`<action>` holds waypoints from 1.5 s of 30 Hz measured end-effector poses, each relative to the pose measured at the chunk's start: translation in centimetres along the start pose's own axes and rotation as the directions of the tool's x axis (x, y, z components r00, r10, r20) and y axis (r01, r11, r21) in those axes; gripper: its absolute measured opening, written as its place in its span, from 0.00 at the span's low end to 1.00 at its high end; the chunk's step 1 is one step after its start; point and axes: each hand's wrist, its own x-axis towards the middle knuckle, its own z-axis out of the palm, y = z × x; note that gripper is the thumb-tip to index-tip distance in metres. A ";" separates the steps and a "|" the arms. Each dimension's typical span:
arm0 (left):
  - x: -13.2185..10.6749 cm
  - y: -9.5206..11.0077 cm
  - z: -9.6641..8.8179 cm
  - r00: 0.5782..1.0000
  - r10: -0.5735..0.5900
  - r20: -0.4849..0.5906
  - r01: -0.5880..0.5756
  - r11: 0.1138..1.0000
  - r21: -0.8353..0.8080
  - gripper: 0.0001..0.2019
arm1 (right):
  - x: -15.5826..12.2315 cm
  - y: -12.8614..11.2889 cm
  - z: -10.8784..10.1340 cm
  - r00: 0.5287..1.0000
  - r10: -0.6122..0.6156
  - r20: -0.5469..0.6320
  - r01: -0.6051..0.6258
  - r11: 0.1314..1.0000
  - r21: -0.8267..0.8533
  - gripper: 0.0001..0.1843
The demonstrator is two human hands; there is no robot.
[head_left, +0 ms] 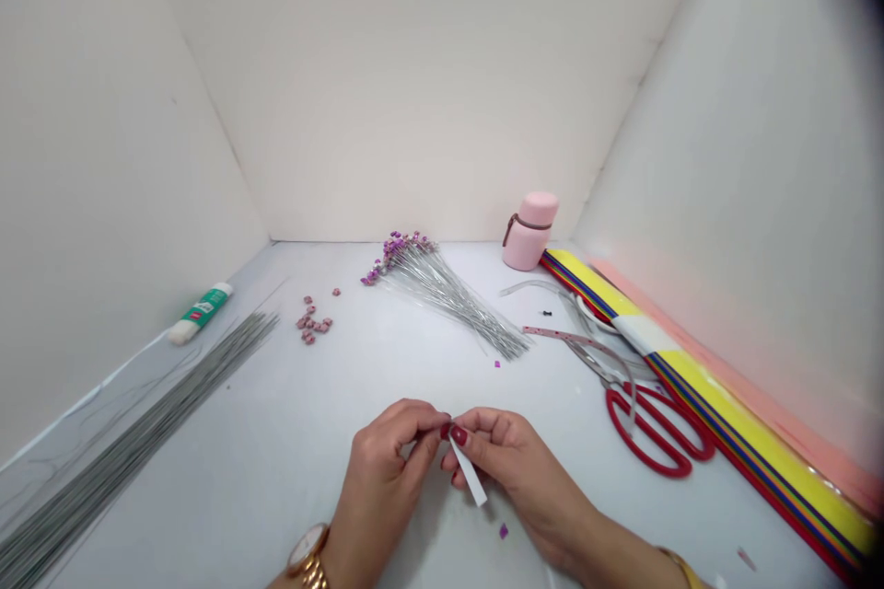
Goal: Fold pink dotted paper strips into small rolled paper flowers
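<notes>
The right hand pinches a white strip above the bench, its top end hidden. The left hand pinches beside it, on what I can't tell. Grey wires run out of view.

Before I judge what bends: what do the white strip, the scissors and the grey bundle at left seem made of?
White strip: probably matt paper, judging by its flat, straight-cut end.
Scissors: red handles likely plastic, smooth and evenly coloured; silvery blades look metal.
Grey bundle: thin, straight, dull strands, likely metal wire; a coating remains possible.
</notes>
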 end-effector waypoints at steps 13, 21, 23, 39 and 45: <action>0.5 0.5 0.3 0.927 -0.345 0.146 0.375 0.843 -0.386 0.07 | 0.1 -0.1 -0.2 0.999 -0.028 -0.027 0.028 1.000 0.001 0.16; 0.3 0.4 0.6 0.911 -0.371 0.178 0.411 0.788 -0.459 0.05 | 0.3 0.5 -0.5 0.993 -0.108 -0.053 0.094 0.973 -0.212 0.18; 0.1 0.2 0.7 0.910 -0.385 0.155 0.413 0.811 -0.414 0.05 | 0.4 0.6 -0.6 0.993 -0.103 -0.051 0.088 0.967 -0.240 0.18; 0.1 0.5 0.0 0.992 -0.011 0.124 0.006 0.999 0.042 0.10 | 0.5 0.1 -0.3 0.993 -0.105 -0.047 0.097 0.985 -0.142 0.12; 0.4 0.0 0.0 0.983 -0.142 0.117 0.159 0.977 -0.146 0.08 | 0.4 0.3 -0.7 0.991 -0.125 0.042 0.131 0.969 -0.208 0.11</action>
